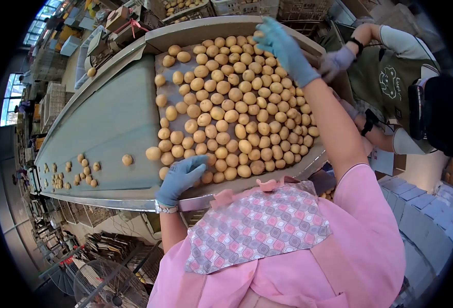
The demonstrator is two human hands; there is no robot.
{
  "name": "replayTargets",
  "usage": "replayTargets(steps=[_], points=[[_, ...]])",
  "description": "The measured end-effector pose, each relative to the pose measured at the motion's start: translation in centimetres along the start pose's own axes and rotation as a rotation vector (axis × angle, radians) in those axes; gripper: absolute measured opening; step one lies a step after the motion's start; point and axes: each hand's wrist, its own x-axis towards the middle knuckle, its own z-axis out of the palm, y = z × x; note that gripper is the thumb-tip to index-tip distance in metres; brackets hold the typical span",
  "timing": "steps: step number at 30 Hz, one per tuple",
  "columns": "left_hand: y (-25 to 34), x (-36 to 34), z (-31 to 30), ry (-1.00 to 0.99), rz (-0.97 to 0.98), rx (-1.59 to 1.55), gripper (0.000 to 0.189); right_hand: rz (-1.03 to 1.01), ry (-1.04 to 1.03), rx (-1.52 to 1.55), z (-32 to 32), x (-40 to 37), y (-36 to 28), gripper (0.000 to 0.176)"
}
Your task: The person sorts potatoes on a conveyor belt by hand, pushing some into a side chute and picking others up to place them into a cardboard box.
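Many round yellow-brown potatoes point(217, 113) lie close together on the tray end of a sorting table. My left hand point(181, 177), in a blue glove, rests at the near edge beside the lowest potatoes; its fingers are stretched out and I see nothing in it. My right hand point(282, 47), also gloved in blue, reaches to the far right edge of the potatoes. Its fingers are spread, touching or just over the outermost ones. A green conveyor belt point(103, 123) joins the tray on the left, with a few scattered potatoes on it.
A co-worker in a dark apron point(385, 82) stands at the right, gloved hands near the tray's edge. Crates point(247, 7) stand beyond the far rim. White boxes point(421, 215) are stacked at lower right, and a fan point(108, 285) stands at lower left.
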Motion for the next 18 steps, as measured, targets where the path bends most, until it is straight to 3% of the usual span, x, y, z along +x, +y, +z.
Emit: replayTargets(steps=[1, 2, 3, 4, 5, 7, 8, 10, 13, 14, 16, 18], points=[[-0.6, 0.0, -0.1, 0.091, 0.049, 0.013, 0.044, -0.301, -0.117, -0.588, -0.5, 0.8, 4.5, 0.058], [-0.4, 0.0, 0.0, 0.184, 0.098, 0.024, 0.046, -0.404, -0.255, -0.770, 2.2, -2.4, 4.4, 0.039], [-0.3, 0.0, 0.0, 0.280, 0.147, 0.034, 0.048, -0.364, -0.256, -0.631, 3.8, -7.6, 5.0, 0.055], [0.5, -0.3, -0.4, 0.285, 0.127, 0.006, 0.050, -0.431, -0.424, -0.705, 5.3, -11.1, 6.6, 0.055], [0.2, 0.1, -0.8, 0.429, 0.232, 0.159, 0.048, -0.501, -0.595, -0.757, 6.7, -14.6, 8.3, 0.055], [-0.4, 0.7, -1.5, 0.703, 0.430, 0.478, 0.045, -0.994, -0.740, -0.816, 8.6, -20.5, 11.6, 0.053], [0.6, 0.4, -1.4, 0.769, 0.389, 0.404, 0.041, -1.239, -0.799, -0.834, 9.1, -21.9, 12.8, 0.052], [0.1, 0.5, -2.0, 0.862, 0.391, 0.405, 0.039, -1.058, -0.835, -0.860, 9.8, -21.6, 15.0, 0.049], [-0.9, 0.1, -2.3, 0.947, 0.384, 0.298, 0.035, -0.647, -0.794, -0.817, 10.7, -18.5, 12.9, 0.033], [-0.6, -0.1, -2.3, 0.956, 0.380, 0.299, 0.035, -0.319, -0.776, -0.813, 10.8, -16.5, 9.9, 0.029], [0.0, -0.4, -2.3, 0.954, 0.384, 0.306, 0.034, -0.547, -0.190, -0.983, 10.1, -11.4, 8.9, 0.028], [0.4, -0.6, -2.4, 0.930, 0.400, 0.326, 0.033, -0.629, 0.042, -1.079, 8.3, -6.6, 9.3, 0.033]])
